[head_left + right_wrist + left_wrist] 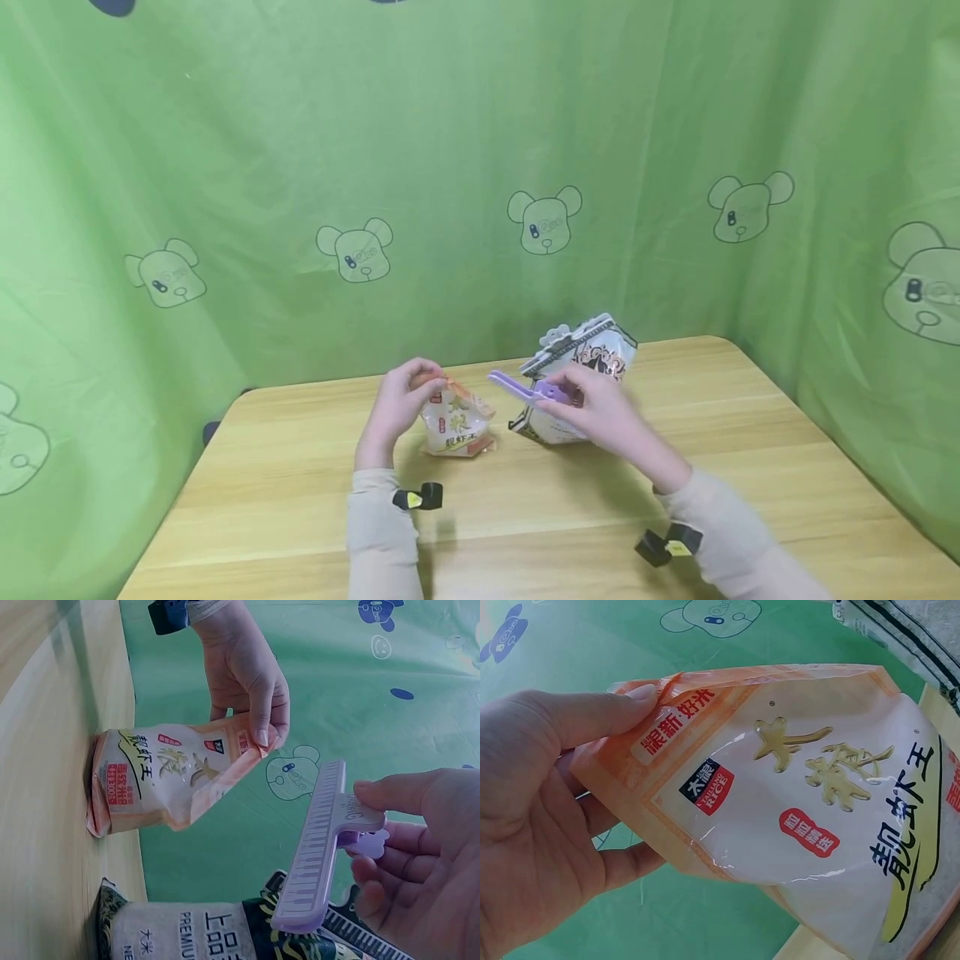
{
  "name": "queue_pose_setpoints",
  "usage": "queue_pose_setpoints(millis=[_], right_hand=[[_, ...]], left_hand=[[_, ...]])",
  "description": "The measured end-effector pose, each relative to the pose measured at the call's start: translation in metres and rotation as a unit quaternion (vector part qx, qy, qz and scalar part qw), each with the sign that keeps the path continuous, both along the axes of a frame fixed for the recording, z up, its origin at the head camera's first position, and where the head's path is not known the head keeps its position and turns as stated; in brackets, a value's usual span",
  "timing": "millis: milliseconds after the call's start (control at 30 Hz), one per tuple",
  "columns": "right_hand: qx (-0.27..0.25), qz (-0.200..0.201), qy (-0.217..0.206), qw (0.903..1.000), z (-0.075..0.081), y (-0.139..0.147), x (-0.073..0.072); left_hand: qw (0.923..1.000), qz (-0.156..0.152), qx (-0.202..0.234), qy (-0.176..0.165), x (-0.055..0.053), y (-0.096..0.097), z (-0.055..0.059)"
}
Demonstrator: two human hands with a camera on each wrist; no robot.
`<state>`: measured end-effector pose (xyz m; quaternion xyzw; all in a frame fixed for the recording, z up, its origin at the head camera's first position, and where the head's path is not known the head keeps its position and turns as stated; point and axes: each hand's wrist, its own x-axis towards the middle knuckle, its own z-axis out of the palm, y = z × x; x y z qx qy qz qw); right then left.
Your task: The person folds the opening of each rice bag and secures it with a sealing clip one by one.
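My left hand [397, 404] pinches a top corner of an orange and white rice bag [742, 825], thumb in front and fingers behind. The bag stands on the table with its orange upper edge drawn toward that hand. My right hand [603, 408] holds a purple bag clip [309, 855] by its handle, between thumb and fingers. A piano-key pattern runs along the clip's long bar. In the head view the clip's far end points left, close to the rice bag's top edge, with nothing between its bars.
A second rice bag [184, 930], white and dark, stands right of the first, behind my right hand. Across its top sits another long clip [573, 343] with a pale flower-shaped handle. The wooden table [285, 500] meets a green curtain [450, 125] at the back.
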<state>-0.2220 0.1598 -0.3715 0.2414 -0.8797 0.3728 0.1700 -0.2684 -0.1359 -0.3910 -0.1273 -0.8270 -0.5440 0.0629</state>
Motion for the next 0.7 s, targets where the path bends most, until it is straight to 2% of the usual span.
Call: queue_pose_setpoints(millis=[400, 433, 600, 700], right_hand=[[0.026, 0.007, 0.03, 0.9992, -0.006, -0.023, -0.01], [0.028, 0.006, 0.032, 0.9991, -0.007, -0.025, -0.01], [0.031, 0.003, 0.036, 0.9989, -0.014, -0.032, -0.007], [0.028, 0.004, 0.044, 0.9986, -0.018, -0.033, -0.007]], left_hand=[[1.0, 0.002, -0.006, -0.006, 0.003, -0.004, 0.002], [0.9999, 0.004, -0.006, -0.01, 0.006, -0.004, 0.005], [0.9999, -0.002, -0.001, -0.012, 0.006, -0.006, 0.003], [0.9999, -0.009, 0.005, -0.012, 0.002, -0.008, -0.001]])
